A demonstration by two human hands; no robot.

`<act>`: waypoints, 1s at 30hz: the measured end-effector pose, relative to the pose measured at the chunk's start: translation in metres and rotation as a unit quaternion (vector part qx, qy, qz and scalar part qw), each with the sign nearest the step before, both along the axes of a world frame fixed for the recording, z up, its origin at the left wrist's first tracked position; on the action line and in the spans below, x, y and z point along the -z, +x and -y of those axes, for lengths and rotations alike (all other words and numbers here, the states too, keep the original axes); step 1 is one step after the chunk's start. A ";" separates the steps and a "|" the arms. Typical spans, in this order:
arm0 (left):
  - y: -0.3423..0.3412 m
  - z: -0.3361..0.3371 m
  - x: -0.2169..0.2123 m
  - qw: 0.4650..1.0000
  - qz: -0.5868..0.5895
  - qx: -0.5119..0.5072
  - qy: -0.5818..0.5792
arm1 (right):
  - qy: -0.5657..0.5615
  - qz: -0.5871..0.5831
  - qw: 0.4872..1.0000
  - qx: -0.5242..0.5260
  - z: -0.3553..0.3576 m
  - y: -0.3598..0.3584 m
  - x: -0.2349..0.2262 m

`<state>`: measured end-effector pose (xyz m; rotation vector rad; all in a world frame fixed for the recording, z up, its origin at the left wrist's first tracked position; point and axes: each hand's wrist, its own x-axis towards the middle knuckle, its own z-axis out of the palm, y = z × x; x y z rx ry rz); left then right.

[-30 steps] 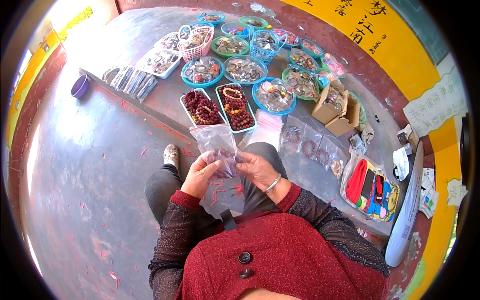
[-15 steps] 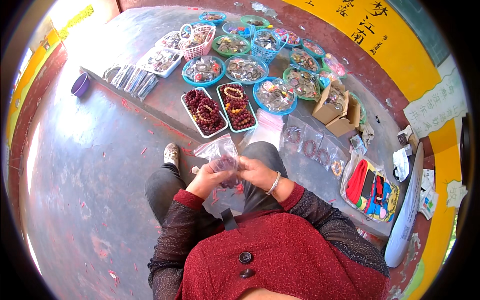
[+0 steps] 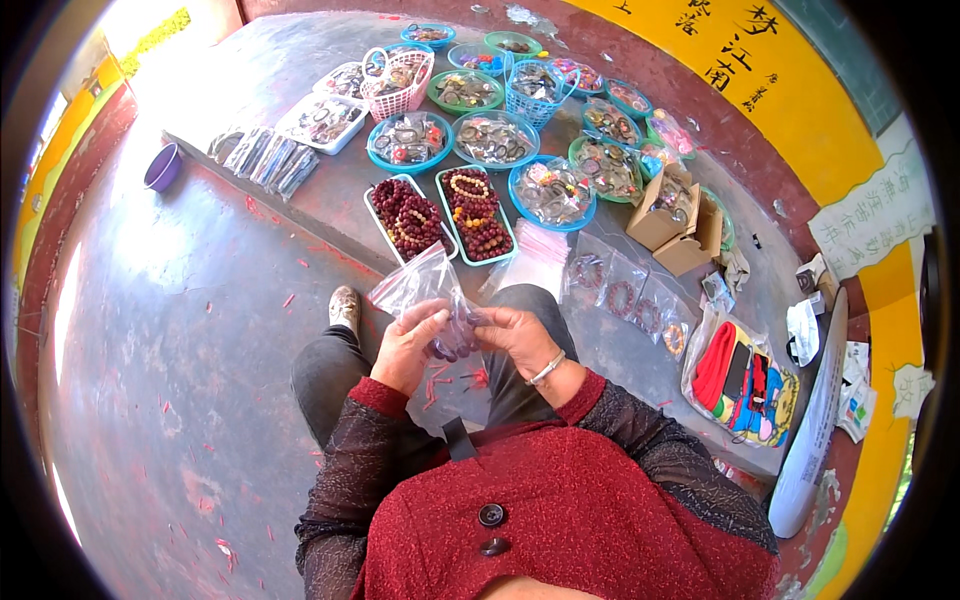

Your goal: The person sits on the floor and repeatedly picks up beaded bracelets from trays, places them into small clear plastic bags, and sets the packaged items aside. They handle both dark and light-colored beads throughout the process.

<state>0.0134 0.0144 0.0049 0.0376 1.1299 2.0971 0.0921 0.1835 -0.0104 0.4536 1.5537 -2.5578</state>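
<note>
Over my lap I hold a clear plastic bag (image 3: 418, 278) with a dark red bead bracelet (image 3: 452, 347) low inside it. My left hand (image 3: 405, 345) grips the bag's left side, thumb on top. On the other side my right hand (image 3: 520, 342), with a pale bangle at the wrist, pinches the bag's right edge. Just beyond stand two trays of bead bracelets, the left tray (image 3: 449, 248) and the right tray (image 3: 512, 250). Flat clear bags (image 3: 535, 258) lie stacked by my right knee. Several bagged bracelets (image 3: 620, 296) lie in a row to their right.
Farther back, the raised ledge carries blue and green basins (image 3: 495, 140), a pink basket (image 3: 398, 98) and a cardboard box (image 3: 660, 225). Bundled packets (image 3: 270, 160) lie along its left edge. A purple bucket (image 3: 162, 168) sits on the lower floor. A colourful bag (image 3: 745, 385) lies at right.
Both hands have shifted their hold on the bag. Its top now stands higher and spreads wider to the left, and the bracelet sits lower inside.
</note>
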 end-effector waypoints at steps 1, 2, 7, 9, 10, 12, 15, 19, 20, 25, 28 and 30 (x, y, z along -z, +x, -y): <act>-0.002 0.002 0.005 1.000 -0.006 -0.012 -0.003 | 0.013 -0.007 1.000 -0.005 0.002 0.000 -0.004; -0.004 0.004 0.012 0.999 -0.033 -0.021 -0.009 | 0.025 -0.015 1.000 -0.010 0.003 0.000 -0.006; -0.006 0.004 0.008 0.999 0.014 -0.042 0.027 | -0.090 -0.011 0.996 0.002 0.008 -0.003 0.003; -0.006 0.002 0.004 0.996 0.049 -0.050 0.052 | -0.129 0.006 0.991 0.013 0.014 -0.002 0.003; -0.006 0.002 0.003 0.994 0.066 -0.055 0.064 | -0.128 0.024 0.991 0.022 0.018 0.000 0.000; -0.010 0.004 0.014 0.996 0.038 -0.024 0.075 | -0.119 0.033 0.992 0.026 0.019 0.000 -0.001; -0.012 0.006 0.020 0.996 0.005 -0.010 0.086 | -0.091 0.012 0.996 0.009 0.013 -0.002 0.002; -0.011 0.002 0.009 0.992 0.006 -0.022 0.120 | -0.100 0.012 0.995 0.010 0.012 -0.003 -0.011; -0.010 0.001 0.008 0.991 0.003 -0.010 0.132 | -0.120 0.018 0.992 0.016 0.013 -0.004 -0.014; -0.017 0.005 0.009 0.979 -0.058 0.016 0.197 | -0.137 0.001 0.990 0.033 0.005 -0.006 -0.004; -0.021 0.010 0.008 0.978 -0.014 -0.091 0.189 | -0.143 -0.027 0.989 0.017 -0.003 -0.005 -0.006; -0.021 0.012 0.005 0.976 -0.008 -0.080 0.204 | -0.139 -0.037 0.990 0.017 -0.006 -0.004 -0.011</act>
